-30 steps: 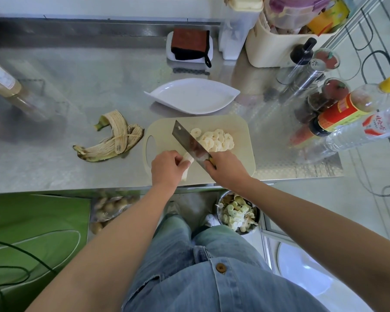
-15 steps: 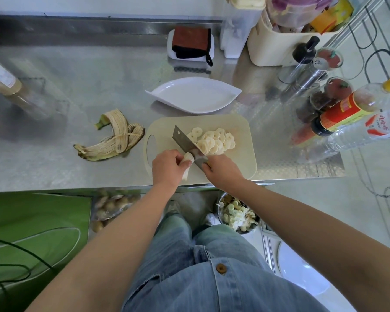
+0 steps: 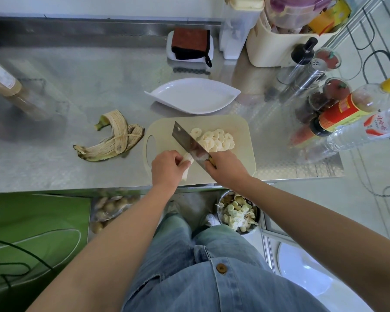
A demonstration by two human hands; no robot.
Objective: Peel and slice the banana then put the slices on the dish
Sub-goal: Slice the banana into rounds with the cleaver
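Note:
A beige cutting board (image 3: 241, 129) lies at the counter's front edge. My left hand (image 3: 167, 168) holds the peeled banana stub (image 3: 187, 159) down on it. My right hand (image 3: 225, 168) grips the handle of a cleaver (image 3: 188, 141), whose blade rests against the stub's cut end. A pile of several banana slices (image 3: 215, 140) lies on the board to the right of the blade. The white leaf-shaped dish (image 3: 193, 95) stands just behind the board with nothing on it.
The banana peel (image 3: 113, 140) lies left of the board. Bottles, jars and shakers (image 3: 338, 104) crowd the right side, with a cream bin (image 3: 279, 41) and a sponge tray (image 3: 189, 45) at the back. A bowl of scraps (image 3: 238, 213) sits below the counter edge.
The cleaver came down onto the banana stub half a second ago and now stands slightly higher and further along it. My left hand has kept its hold on the stub.

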